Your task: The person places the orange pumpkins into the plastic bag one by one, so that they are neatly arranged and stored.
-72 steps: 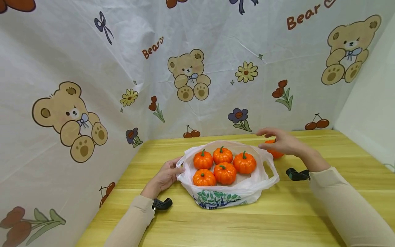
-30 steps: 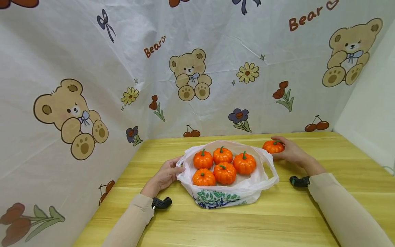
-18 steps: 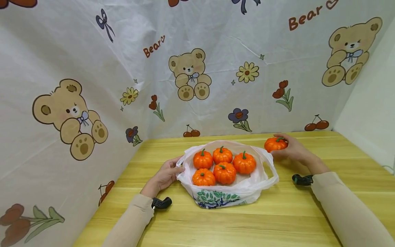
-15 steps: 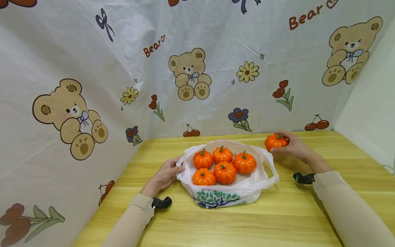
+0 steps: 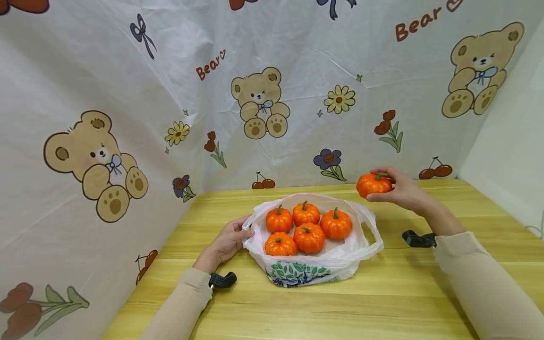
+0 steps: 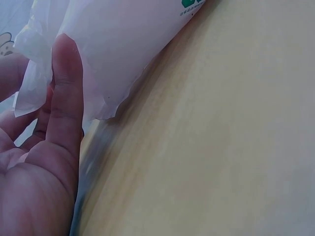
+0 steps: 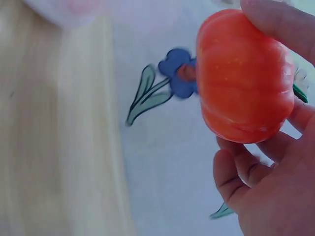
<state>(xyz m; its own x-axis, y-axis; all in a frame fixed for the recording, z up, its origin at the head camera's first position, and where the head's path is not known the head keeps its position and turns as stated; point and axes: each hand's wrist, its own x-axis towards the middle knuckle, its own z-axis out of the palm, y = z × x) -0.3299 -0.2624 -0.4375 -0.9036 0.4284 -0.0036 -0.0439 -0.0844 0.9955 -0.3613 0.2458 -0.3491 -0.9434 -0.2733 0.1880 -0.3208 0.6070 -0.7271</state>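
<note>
A white plastic bag with a green tree print stands open on the table, several small orange pumpkins with green stems inside it. My left hand pinches the bag's left edge between thumb and fingers; the left wrist view shows the thumb against the white plastic. Above the table, to the right of and behind the bag, my right hand grips another small pumpkin. In the right wrist view that pumpkin sits between the thumb and the fingers, its stem mostly hidden.
The wooden table runs back to a cloth printed with bears and flowers. A white wall borders the right side. The bag's handle loop spreads toward the right. Black wrist cameras hang below both wrists.
My right hand has come down to the pumpkin behind the bag's right side, gripped it and raised it off the table. The left hand and the bag have stayed in place.
</note>
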